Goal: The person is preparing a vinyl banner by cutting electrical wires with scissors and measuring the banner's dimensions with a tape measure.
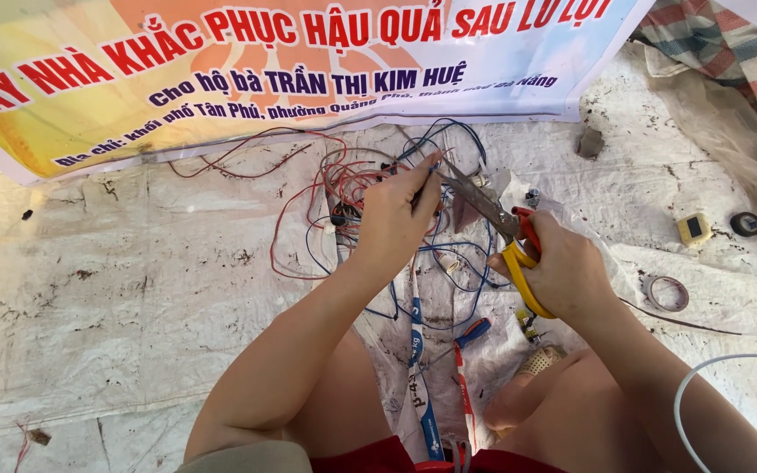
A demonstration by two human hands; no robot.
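Head view, seated worker over a white woven ground sheet [133, 289] below a printed banner [221, 70]. A tangle of red and blue wires [357, 188] lies ahead of the knees. Left hand [393, 219], fingers pinched shut, holds a blue wire end [431, 168] up beside the blade tips. Right hand [562, 267] is clenched around the yellow-handled scissors [492, 215]; their long axis runs diagonally, tips pointing up-left toward the wire. Judged step: trimming or stripping the wire end; next calls for a light, controlled closing of the blades.
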